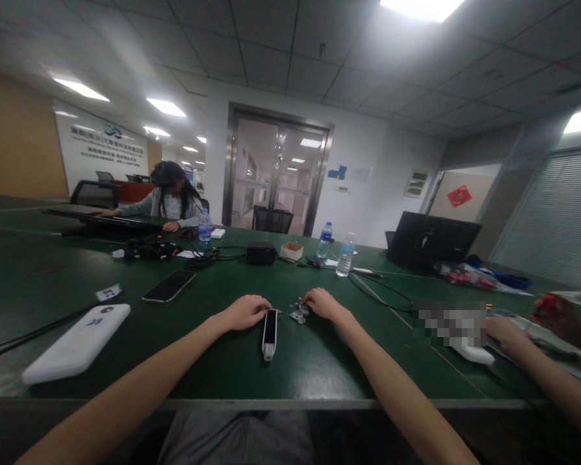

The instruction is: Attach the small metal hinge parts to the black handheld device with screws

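My left hand (248, 312) is closed at the far end of a narrow white device with a black top (270, 332), its fingertips against the end. The device lies on the green table, its tapered end towards me; its exact kind does not show. To its right, my right hand (322, 303) is bent down with its fingers together at a little group of small metal parts (298, 315). Its fingertips seem to pinch one of these parts, but the piece is too small to make out. A gap separates the two hands.
On the left lie a white power bank-like block (80, 342) and a phone (169, 286). Beyond my hands stand a black box (261, 252), a small open carton (291, 251) and water bottles (345, 255). Another person's hand (506, 330) works at right; someone sits across the table.
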The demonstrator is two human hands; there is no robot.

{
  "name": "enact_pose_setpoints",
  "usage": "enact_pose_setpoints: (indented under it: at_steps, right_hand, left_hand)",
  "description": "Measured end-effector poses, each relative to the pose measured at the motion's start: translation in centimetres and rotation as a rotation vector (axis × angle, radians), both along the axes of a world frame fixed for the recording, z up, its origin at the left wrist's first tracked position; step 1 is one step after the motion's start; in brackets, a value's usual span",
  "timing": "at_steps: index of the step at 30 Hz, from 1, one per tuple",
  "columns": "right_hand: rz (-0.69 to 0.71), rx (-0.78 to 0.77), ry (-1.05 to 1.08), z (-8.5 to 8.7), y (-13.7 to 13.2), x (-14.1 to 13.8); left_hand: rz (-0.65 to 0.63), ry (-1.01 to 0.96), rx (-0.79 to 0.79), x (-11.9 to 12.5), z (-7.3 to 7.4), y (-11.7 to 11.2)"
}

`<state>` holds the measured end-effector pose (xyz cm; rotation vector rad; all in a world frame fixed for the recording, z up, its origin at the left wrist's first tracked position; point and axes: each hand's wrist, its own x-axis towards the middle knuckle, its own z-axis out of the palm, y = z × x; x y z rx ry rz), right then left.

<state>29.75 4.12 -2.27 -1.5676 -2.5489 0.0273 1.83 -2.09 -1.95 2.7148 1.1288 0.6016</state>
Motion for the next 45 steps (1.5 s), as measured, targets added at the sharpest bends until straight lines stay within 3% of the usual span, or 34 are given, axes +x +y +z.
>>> enact_pose_setpoints:
  at_steps: [12, 19, 22, 25, 32, 45]
  right_hand:
    - [-0.141, -0.143, 0.073, 0.6, -0.5, 0.8]
    - [-0.117, -0.074, 0.087, 0.7, -0.8, 0.3]
    - [-0.058, 0.036, 0.119, 1.1, -1.3, -0.3]
    - [0.092, 0.159, 0.194, 1.7, -2.4, -1.5]
    - [0.343, 0.082, 0.261, 1.9, -4.9, -4.6]
    - [0.322, -0.089, 0.334, 1.3, -5.1, -4.7]
  left_hand:
    - [-0.005, -0.005, -0.027, -0.1, 0.2, -0.1]
    - [0.014, 0.004, -0.018, 0.0, 0.3, -0.3]
    - [0.005, 0.003, 0.006, 0.0, 0.1, -0.1]
    - [0.006, 0.004, 0.023, 0.0, -0.1, 0.0]
    - [-0.003, -0.002, 0.04, -0.1, -0.5, 0.3]
    - [0.006, 0.011, 0.014, 0.1, 0.1, -0.2]
